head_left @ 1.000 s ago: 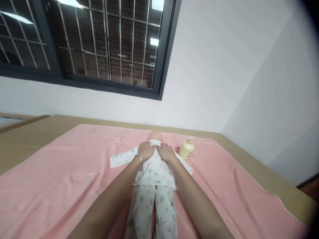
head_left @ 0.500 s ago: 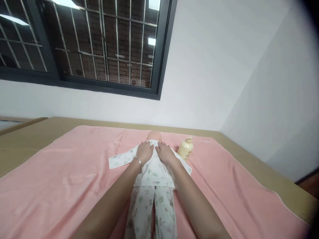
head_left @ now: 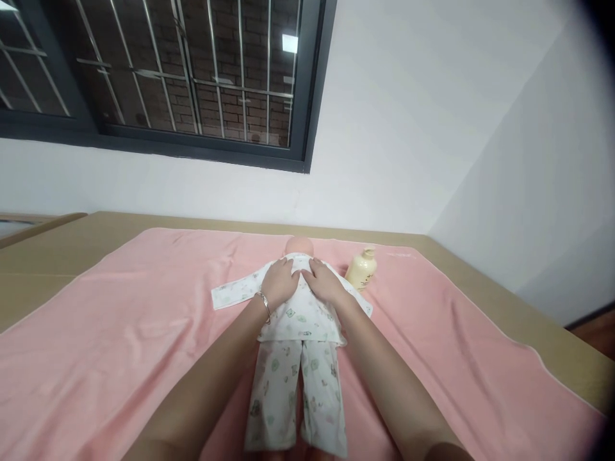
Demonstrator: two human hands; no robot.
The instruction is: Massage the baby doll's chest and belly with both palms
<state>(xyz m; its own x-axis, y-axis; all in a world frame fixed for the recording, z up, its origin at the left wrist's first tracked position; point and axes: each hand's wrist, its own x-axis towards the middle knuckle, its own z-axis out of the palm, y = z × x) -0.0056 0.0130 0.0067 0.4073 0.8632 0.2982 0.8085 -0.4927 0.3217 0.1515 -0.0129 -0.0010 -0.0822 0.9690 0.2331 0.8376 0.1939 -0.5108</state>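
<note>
Doll [head_left: 303, 330]: lies on the pink blanket [head_left: 120, 333], near the middle, between the two arms. Its round head [head_left: 299, 246] is at the far end, toward the wall [head_left: 384, 128].
Top [head_left: 305, 299]: white, with little green and brown pictures. One sleeve [head_left: 235, 291] lies out to the left. The other goes right, partly under the person's arm.
Pants [head_left: 276, 390]: white with the same kind of pictures, legs side by side.
Left hand [head_left: 278, 282]: flat on the top, high up by the sleeve. The fingers are close together and the thumb sticks out toward the middle. It grips nothing.
Bracelet [head_left: 264, 306]: shiny silver, on the left wrist.
Right hand [head_left: 324, 282]: flat on the top, on the other side. The fingers are close together, thumb out toward the left thumb, with a small gap between thumbs. It grips nothing.
Bottle [head_left: 361, 269]: pale yellow, standing just beside the right sleeve. It has dark writing, too small to read.
Blanket words: pale marks sit in the far right corner, too faint to read.
Window [head_left: 192, 70]: dark frame, metal bars, bricks behind.
</note>
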